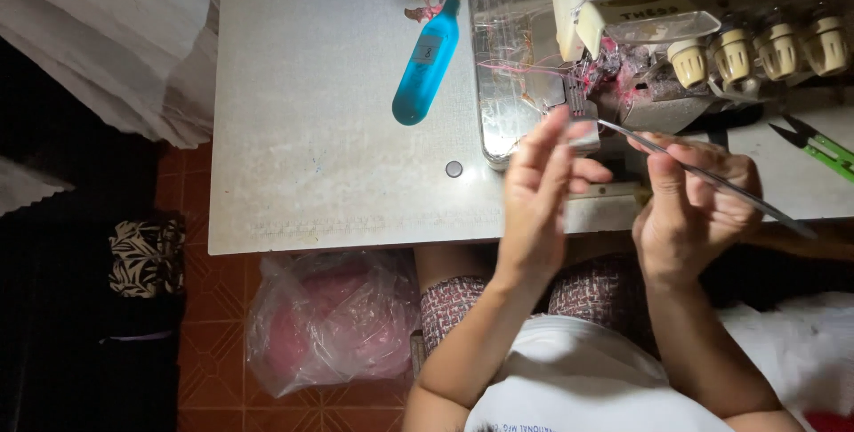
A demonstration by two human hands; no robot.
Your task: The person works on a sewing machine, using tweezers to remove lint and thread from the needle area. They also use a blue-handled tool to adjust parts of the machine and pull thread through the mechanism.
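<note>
We hold long metal tweezers (712,178) in our right hand (694,209), fingers closed round the mid-shank, tips reaching toward the needle area of the sewing machine (623,32). They look thin, stiff, light & slick, so best pinched mid-length. Left hand (538,187) is open, fingers straight, just beside the tips. Pale speckled tabletop (311,129); glossy blue lamp (427,63); green snips (818,147) to the right.

Sewing workshop: overlock machine (658,32) with thread-tension knobs (756,49) on worktable (311,129).
</note>
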